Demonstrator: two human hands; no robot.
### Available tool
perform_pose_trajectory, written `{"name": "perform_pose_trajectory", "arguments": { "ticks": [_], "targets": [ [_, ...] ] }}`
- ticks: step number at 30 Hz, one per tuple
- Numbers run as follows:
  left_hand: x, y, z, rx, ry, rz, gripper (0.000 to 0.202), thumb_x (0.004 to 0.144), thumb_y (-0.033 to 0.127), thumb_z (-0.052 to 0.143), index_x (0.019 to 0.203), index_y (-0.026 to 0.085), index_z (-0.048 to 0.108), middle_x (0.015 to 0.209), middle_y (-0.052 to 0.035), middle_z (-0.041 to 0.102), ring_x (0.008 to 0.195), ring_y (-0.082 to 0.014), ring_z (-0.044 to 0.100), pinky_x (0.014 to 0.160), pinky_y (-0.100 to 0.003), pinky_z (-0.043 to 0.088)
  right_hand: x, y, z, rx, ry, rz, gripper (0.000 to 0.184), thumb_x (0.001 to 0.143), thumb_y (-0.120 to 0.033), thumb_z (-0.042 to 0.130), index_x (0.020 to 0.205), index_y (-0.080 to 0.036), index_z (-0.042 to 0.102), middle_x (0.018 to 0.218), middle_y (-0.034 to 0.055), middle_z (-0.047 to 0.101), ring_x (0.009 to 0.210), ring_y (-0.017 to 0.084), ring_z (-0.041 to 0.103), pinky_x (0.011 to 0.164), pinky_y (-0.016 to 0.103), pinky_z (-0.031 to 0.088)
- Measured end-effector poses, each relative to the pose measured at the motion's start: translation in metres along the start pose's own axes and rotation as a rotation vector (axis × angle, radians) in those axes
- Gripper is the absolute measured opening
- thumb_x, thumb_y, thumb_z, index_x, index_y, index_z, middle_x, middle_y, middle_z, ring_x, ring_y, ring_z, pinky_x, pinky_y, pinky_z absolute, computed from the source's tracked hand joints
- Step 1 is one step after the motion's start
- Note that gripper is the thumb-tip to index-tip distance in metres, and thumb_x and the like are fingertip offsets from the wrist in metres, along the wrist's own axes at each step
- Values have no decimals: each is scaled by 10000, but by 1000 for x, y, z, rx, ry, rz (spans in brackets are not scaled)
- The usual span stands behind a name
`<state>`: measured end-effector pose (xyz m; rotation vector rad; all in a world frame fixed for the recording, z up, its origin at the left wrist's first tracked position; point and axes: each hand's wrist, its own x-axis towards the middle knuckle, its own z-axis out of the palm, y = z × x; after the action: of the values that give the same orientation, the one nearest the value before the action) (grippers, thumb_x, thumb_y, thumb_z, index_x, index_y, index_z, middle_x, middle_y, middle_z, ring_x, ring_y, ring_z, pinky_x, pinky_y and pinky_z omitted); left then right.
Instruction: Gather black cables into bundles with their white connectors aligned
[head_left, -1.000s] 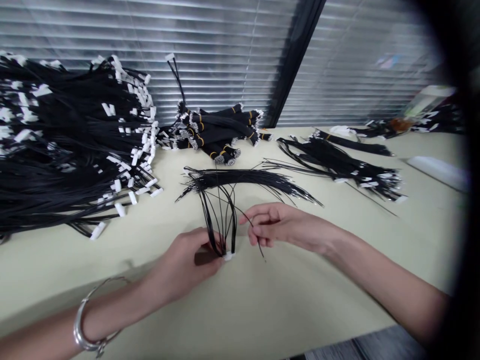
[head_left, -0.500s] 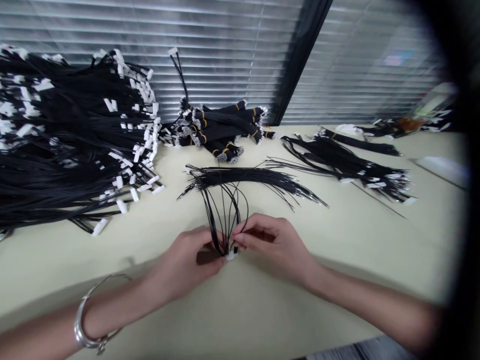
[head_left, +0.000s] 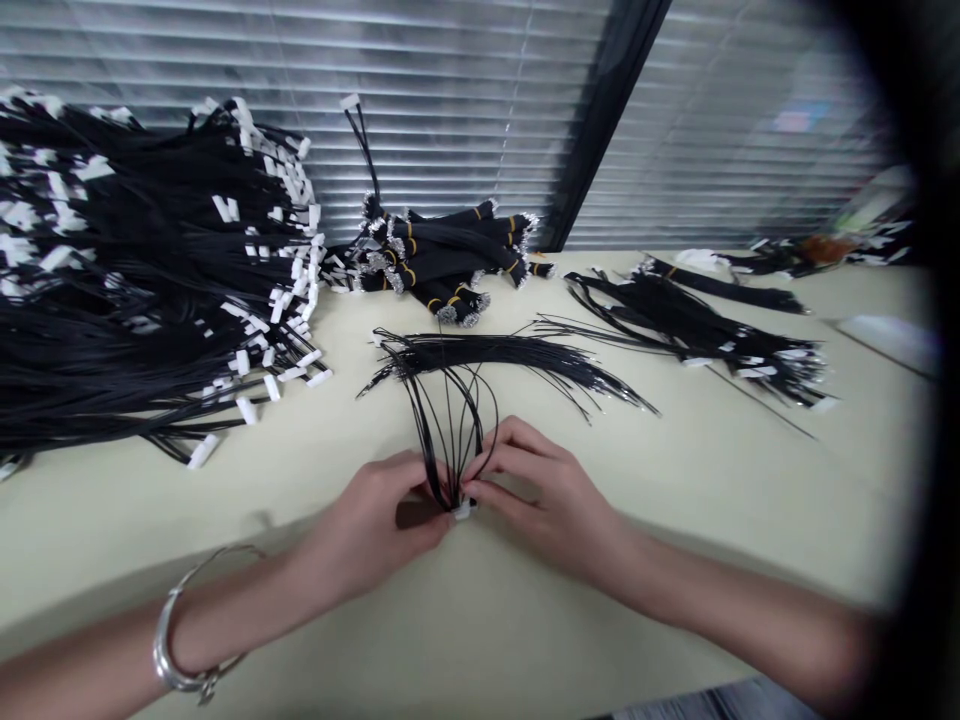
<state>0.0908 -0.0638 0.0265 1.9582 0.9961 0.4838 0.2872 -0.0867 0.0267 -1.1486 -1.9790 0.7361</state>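
My left hand (head_left: pixel 375 525) pinches a small white connector (head_left: pixel 462 510) low over the pale table (head_left: pixel 675 480). Several thin black wires (head_left: pixel 450 430) rise out of the connector and arch back to a loose bundle of black wires (head_left: pixel 495 355) lying just behind. My right hand (head_left: pixel 551 495) meets the left at the connector, its fingertips pinched on one black wire right at the connector. A silver bangle (head_left: pixel 176 660) sits on my left wrist.
A big heap of black wires with white connectors (head_left: pixel 142 280) fills the left side. Tied black bundles with yellow bands (head_left: pixel 442 260) lie at the back centre. More wire harnesses (head_left: pixel 697 325) lie at the right. Closed blinds (head_left: pixel 450 110) stand behind the table.
My right hand has moved left with a single wire and closed in on the connector in my left hand. The left hand has hardly moved.
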Motion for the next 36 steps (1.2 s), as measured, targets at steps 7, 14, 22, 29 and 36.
{"name": "perform_pose_trajectory", "arguments": {
  "ticks": [7, 14, 22, 29, 36],
  "targets": [
    [-2, 2, 0, 50, -6, -2, 124, 783, 184, 564, 900, 205, 602, 880, -5, 617, 810, -161, 587, 733, -271, 475, -2, 3, 1, -156, -8, -102, 59, 858, -197, 551, 853, -172, 604, 866, 48, 529, 866, 168, 481, 742, 298, 423],
    [-1, 2, 0, 40, -9, 1, 120, 792, 198, 560, 907, 200, 595, 891, -10, 612, 818, -165, 579, 729, -271, 471, -1, 3, 5, -136, -46, -102, 79, 853, -191, 553, 785, -167, 585, 831, 38, 549, 841, 162, 485, 741, 287, 420],
    [0, 12, -4, 31, -50, -79, 82, 786, 181, 551, 865, 176, 572, 880, -26, 612, 822, -172, 588, 748, -285, 477, 15, 9, -33, -187, -157, 55, 95, 878, -259, 514, 921, -199, 573, 893, 20, 576, 768, 127, 541, 673, 240, 430],
    [0, 7, -2, 15, -29, -54, 61, 785, 177, 545, 843, 183, 563, 876, -19, 610, 814, -161, 590, 740, -279, 474, 19, 44, -96, -919, -91, 352, 117, 813, -251, 521, 739, -172, 567, 781, 107, 594, 722, 237, 525, 575, 315, 317],
    [-1, 1, -1, -6, -22, -23, 75, 789, 199, 545, 858, 181, 569, 885, -28, 614, 813, -163, 591, 741, -281, 488, 16, 49, -100, -853, -44, 379, 126, 777, -157, 456, 681, -182, 534, 700, 78, 596, 629, 187, 511, 546, 289, 288]
  ]
}}
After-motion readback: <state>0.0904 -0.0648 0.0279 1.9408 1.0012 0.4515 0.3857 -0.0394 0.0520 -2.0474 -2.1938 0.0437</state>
